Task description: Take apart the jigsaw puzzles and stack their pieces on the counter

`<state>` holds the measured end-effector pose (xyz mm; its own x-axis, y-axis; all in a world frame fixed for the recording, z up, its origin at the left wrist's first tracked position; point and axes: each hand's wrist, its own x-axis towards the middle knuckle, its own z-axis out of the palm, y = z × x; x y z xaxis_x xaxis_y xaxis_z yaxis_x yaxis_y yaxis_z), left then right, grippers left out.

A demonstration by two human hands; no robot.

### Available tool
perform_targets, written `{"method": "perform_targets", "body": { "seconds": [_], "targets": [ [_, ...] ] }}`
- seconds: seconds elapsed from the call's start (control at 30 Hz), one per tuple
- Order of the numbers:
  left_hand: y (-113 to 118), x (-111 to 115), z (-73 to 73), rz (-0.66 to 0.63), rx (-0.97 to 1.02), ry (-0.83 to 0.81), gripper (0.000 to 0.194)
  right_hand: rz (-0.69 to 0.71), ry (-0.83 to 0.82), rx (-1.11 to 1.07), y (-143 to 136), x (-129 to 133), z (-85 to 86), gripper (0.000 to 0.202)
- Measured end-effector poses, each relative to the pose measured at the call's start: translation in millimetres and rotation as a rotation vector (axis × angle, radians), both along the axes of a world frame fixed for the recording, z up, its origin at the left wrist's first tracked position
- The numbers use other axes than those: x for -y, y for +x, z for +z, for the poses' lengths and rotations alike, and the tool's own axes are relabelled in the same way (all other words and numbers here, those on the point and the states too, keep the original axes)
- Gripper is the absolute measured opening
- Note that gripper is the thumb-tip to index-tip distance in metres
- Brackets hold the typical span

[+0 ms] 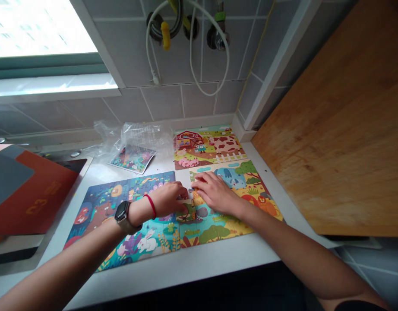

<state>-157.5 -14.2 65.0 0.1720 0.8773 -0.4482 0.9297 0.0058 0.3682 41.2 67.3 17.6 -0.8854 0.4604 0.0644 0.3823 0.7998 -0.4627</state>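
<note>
On the white countertop, a jigsaw puzzle (pixel 231 216) with savanna animals lies in front of me, with a gap at its upper left. My left hand (pixel 169 198), with a watch and a red cord at its wrist, pinches a green-and-brown puzzle piece (pixel 186 211) over the left side of that puzzle. Resting on the savanna puzzle's upper left part is my right hand (pixel 215 192), fingers stretched out. Left of it lies a blue woodland puzzle (pixel 147 242), partly covered by my left arm. A farm puzzle (pixel 205 147) with a cow and barn sits behind.
Clear plastic packaging (pixel 140 134) and a small picture card (pixel 134 160) lie near the tiled wall. An orange-and-grey box (pixel 30 190) stands at the left. A wooden panel (pixel 344 129) bounds the right side. Cables and a white cord (pixel 228 60) hang above.
</note>
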Motion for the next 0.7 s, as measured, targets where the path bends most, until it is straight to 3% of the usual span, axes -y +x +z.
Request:
{"method": "perform_targets", "body": {
  "seconds": [0.23,0.4,0.47,0.7],
  "targets": [
    [5.4,-3.8,0.2,0.048,-0.05,-0.111,0.023,0.067,-0.034,0.027,6.9,-3.9,3.3,0.037],
    [9.8,0.5,0.9,0.077,-0.119,-0.077,0.027,0.204,-0.174,0.129,17.3,-5.1,6.2,0.098],
    [11.5,2.1,1.7,0.073,-0.135,-0.058,0.03,0.225,-0.199,0.154,18.5,-2.8,3.4,0.111],
    [11.5,1.9,2.7,0.094,-0.097,-0.07,0.028,0.226,-0.19,0.158,15.1,2.0,-6.5,0.119]
  ]
}}
